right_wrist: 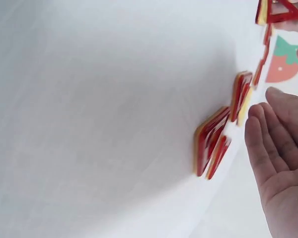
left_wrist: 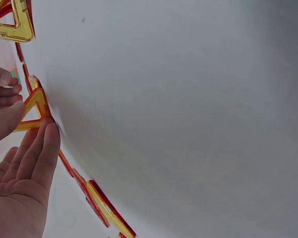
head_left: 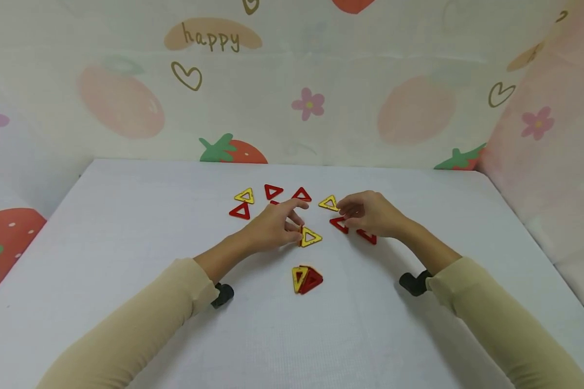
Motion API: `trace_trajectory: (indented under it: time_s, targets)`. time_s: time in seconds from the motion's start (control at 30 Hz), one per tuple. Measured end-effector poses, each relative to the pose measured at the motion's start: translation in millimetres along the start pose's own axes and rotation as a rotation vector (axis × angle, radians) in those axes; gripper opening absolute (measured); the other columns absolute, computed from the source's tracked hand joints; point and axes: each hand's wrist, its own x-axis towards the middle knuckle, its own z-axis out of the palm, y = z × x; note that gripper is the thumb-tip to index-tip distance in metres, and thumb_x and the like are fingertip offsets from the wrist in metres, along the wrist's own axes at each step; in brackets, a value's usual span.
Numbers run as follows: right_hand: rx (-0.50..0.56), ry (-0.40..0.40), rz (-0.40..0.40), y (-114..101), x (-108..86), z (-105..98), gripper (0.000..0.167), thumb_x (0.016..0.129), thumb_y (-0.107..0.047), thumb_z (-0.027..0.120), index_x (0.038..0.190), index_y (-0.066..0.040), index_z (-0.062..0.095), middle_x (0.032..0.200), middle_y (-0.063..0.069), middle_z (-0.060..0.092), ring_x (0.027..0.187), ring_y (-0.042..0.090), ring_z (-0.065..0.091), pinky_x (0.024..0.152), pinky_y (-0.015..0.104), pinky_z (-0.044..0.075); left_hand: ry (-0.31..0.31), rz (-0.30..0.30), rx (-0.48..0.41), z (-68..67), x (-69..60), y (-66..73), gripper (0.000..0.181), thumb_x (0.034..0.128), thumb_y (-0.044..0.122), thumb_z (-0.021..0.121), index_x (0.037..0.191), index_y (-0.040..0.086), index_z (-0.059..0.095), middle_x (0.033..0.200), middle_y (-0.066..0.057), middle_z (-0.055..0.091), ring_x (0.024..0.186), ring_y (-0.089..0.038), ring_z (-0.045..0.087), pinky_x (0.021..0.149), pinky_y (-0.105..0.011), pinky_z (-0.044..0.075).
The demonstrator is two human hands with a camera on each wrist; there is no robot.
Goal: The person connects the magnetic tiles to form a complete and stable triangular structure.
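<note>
Worktop (head_left: 272, 335): white; red + yellow triangle frame tiles lie mostly btwn its ctr and far edge, a few nearer the person
L hand (head_left: 274, 227): thumb + fingers pinching a held yellow tile (head_left: 311, 236), w/ a held red tile (right_wrist: 283, 19) joined along one side; the two look angled to each other, abt mid-worktop; touching the top or just above it, can't tell
R hand (head_left: 372, 213): fingers loosely bent, grasping nothing that shows; tips nr far-right yellow tile (head_left: 327, 207) and R-side red tile (head_left: 338, 226); contact can't tell
Far-edge tiles: far-left yellow tile (head_left: 245, 200) w/ red neighbor (head_left: 236, 213) on its near side; upper red tile (head_left: 274, 187) and mid red tile (head_left: 302, 189) btwn the yellows; outer red tile (head_left: 371, 237) toward right edge, partly behind R hand
Near cluster (head_left: 311, 281): yellow + red tiles together, on the near-edge side of the held pair; prob. a small 3D form
Pinch risk: uneven thumb pressure could hinge or split the held pair, as only one side seems joined
R-side risk: a low finger sweep could shove loose tiles toward right edge; if magnetic, as they look, they might snap together skewed
Cluster risk: a dropped forearm could knock it apart
</note>
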Motion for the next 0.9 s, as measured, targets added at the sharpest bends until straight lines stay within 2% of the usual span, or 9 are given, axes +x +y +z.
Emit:
trace_trajectory:
  time_s: [0.43,0.67,0.9]
  targets:
    - [-0.077,0.005,0.014,6.2,-1.4,0.2,0.038,0.088,0.003,0.069,0.126,-0.001,0.066,0.119,0.012,0.068,0.104,0.026,0.061,0.094,0.041,0.053,-0.005,-0.009,-0.013,-0.2,-0.2,1.2,0.063,0.0898,0.004,0.072,0.145,0.008,0.043,0.114,-0.010,0.068,0.103,-0.021,0.070,0.088,-0.031,0.056]
    - [-0.120,-0.052,-0.014,10.7,-1.1,4.4,0.038,0.087,0.001,0.071,0.125,-0.002,0.066,0.108,0.008,0.067,0.095,0.024,0.056,0.085,0.037,0.051,-0.001,-0.017,0.001,0.2,-0.2,1.2,0.063,0.0898,0.004,0.072,0.145,0.009,0.043,0.114,-0.009,0.068,0.103,-0.020,0.070,0.088,-0.030,0.056]
    - [-0.132,-0.046,-0.035,10.8,1.5,7.8,0.037,0.087,-0.002,0.073,0.123,-0.002,0.067,0.102,0.007,0.066,0.089,0.022,0.057,0.080,0.034,0.050,0.000,-0.023,0.006,0.9,0.3,0.9,0.063,0.0902,0.005,0.072,0.146,0.010,0.043,0.114,-0.009,0.068,0.103,-0.020,0.070,0.088,-0.030,0.056]
